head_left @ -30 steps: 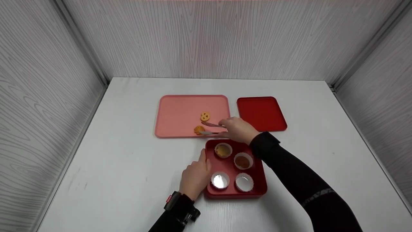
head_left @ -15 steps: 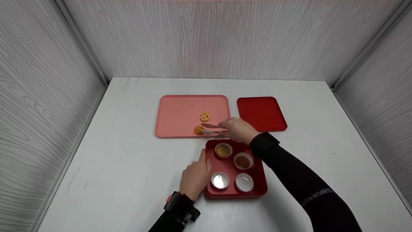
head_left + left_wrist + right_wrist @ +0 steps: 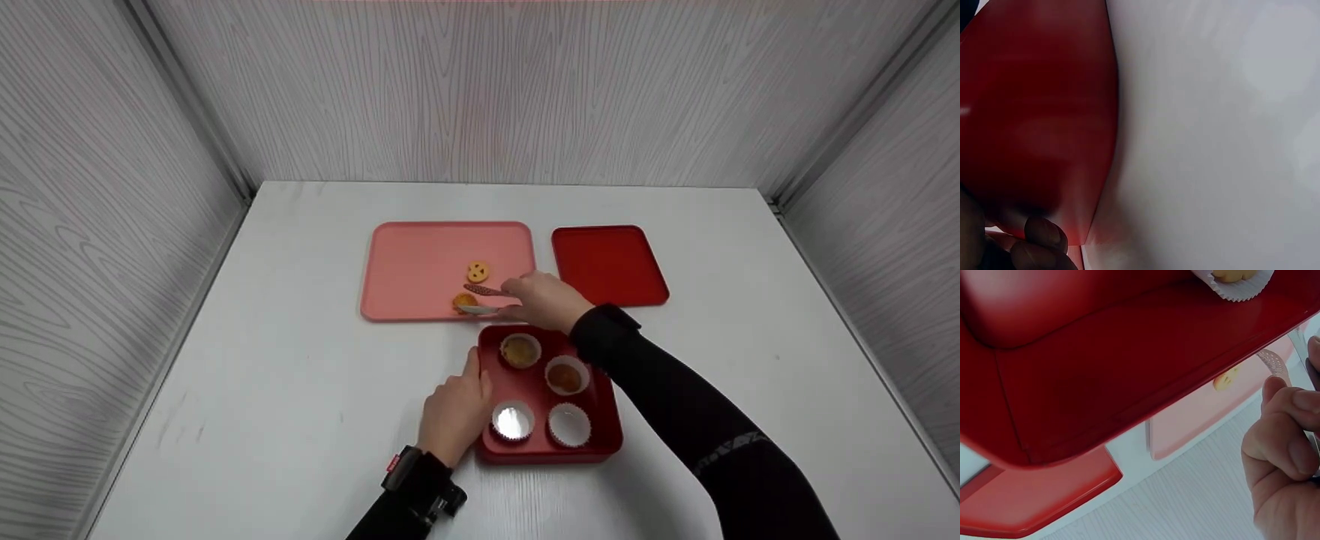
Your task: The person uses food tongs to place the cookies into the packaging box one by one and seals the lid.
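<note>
My right hand (image 3: 546, 300) holds a pair of metal tongs (image 3: 484, 290) low over the pink tray (image 3: 420, 262). Their two arms are spread apart; the plain one overlaps a bumpy golden cookie (image 3: 465, 299) near the tray's front edge. Just behind lies a round cookie with dark cut-outs (image 3: 478, 271). My left hand (image 3: 452, 412) grips the left wall of a deep red box (image 3: 540, 390), its index finger along the side. Inside the box, one white paper cup (image 3: 519, 351) and another beside it (image 3: 565, 375) hold cookies, while two front cups (image 3: 513, 420) hold nothing.
A smaller dark red tray (image 3: 611, 266) lies to the right of the pink tray. Both trays and the box stand on a white table (image 3: 300, 375), with grey wood-grain panels (image 3: 480, 97) at the back and sides.
My right hand and the tongs have shifted slightly left, so the plain arm reaches farther over the bumpy cookie. The left hand and the box have stayed put.
</note>
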`<state>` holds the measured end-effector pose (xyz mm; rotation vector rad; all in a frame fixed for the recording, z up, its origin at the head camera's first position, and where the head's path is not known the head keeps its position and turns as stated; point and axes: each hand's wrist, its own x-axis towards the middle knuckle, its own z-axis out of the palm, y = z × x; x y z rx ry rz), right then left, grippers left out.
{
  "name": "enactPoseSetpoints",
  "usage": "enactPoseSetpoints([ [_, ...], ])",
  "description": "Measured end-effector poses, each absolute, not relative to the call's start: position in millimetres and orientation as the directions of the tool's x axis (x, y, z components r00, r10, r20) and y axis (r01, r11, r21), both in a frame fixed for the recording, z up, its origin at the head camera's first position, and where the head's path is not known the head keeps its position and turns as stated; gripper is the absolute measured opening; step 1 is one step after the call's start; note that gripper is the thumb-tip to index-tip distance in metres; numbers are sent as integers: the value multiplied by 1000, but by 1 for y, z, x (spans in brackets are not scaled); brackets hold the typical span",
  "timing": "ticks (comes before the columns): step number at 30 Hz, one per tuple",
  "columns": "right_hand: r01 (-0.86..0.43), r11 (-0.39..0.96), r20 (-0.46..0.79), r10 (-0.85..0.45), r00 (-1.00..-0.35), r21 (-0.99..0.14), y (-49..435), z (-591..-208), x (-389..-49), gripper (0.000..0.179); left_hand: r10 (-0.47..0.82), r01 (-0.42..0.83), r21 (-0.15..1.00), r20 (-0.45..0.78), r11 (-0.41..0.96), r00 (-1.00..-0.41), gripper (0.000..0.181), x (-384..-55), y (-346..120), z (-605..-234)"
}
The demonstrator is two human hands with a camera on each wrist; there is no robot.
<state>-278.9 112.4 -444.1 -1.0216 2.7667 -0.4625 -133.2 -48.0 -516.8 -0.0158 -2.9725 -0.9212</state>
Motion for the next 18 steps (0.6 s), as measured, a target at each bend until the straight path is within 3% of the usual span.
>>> enactPoseSetpoints([
  [18, -543, 787, -132, -595, -793, -293, 98, -440, -280, 35, -3, 6, 559, 15, 829, -1000, 52, -134, -49, -517],
])
